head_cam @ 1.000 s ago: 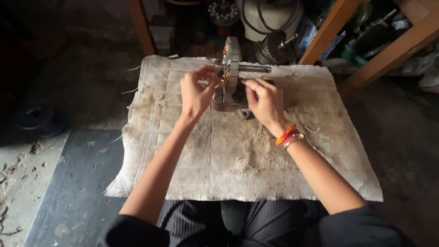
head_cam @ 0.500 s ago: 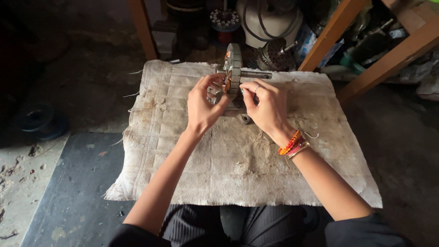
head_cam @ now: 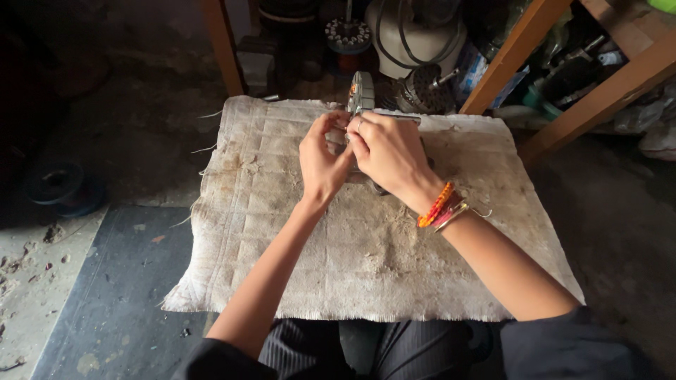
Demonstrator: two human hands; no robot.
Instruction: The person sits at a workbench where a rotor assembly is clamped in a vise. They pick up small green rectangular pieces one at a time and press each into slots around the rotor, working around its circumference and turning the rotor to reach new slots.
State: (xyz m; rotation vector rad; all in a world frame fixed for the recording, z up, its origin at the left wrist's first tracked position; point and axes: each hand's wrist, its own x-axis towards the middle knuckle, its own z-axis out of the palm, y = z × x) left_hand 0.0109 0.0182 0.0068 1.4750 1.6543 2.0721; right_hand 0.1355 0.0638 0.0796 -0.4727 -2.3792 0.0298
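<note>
A worn sackcloth [head_cam: 366,281] covers the work surface. At its far edge stands a round metal motor part [head_cam: 361,91] — upright, on its rim. Left hand [head_cam: 322,165] and right hand [head_cam: 389,155] meet together, both gripping its lower portion.

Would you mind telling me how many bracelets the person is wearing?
3, as far as the picture shows, all on the right wrist: an orange beaded bracelet, a red band beside it, and a thin metal bangle. The left wrist is bare. More may be hidden.
</note>
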